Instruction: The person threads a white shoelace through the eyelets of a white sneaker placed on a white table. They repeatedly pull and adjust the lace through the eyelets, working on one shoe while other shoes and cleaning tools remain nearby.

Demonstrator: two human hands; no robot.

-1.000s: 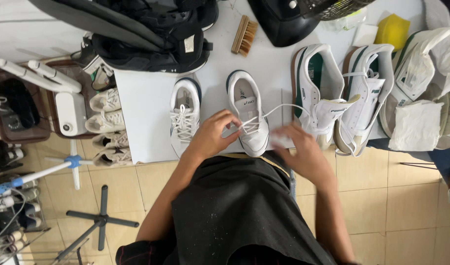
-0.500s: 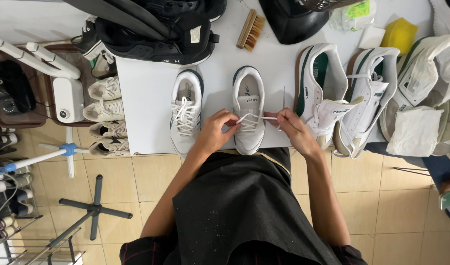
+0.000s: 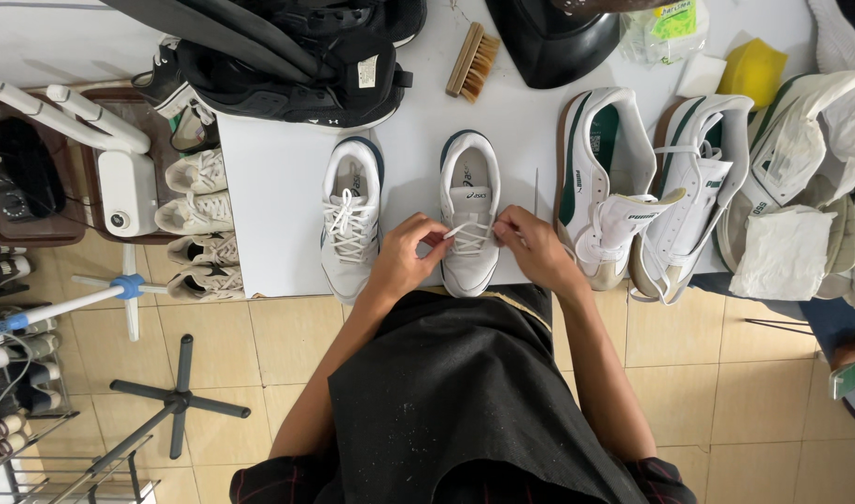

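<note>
Beige floor tiles [image 3: 259, 345] spread below the edge of a white table [image 3: 269, 177], and I stand against that edge in a black apron [image 3: 465, 401]. Directly in front of me on the table sits a white sneaker with a dark blue collar [image 3: 471, 187], toe toward me, heel away. My left hand [image 3: 410, 254] is pinched on one end of its white lace [image 3: 463, 230] over the toe end of the lacing, and my right hand [image 3: 530, 241] is pinched on the other end from the opposite side; both are closed on the lace, with the strand stretched short between them across the shoe. Just beside it to my left stands its matching sneaker [image 3: 351, 217], already laced, the two close but not touching. To my right lie two white sneakers with green trim [image 3: 632, 177], laces loose and tongues pulled out, and past them a heap of white shoes and white cloth [image 3: 800, 215]. At the far side of the table are a wooden brush [image 3: 472, 62], a pair of black sneakers [image 3: 306, 65] and a yellow sponge [image 3: 752, 71]. Off the table to my left, more white sneakers [image 3: 199, 224] are stacked on the floor beside a white appliance [image 3: 127, 191].
</note>
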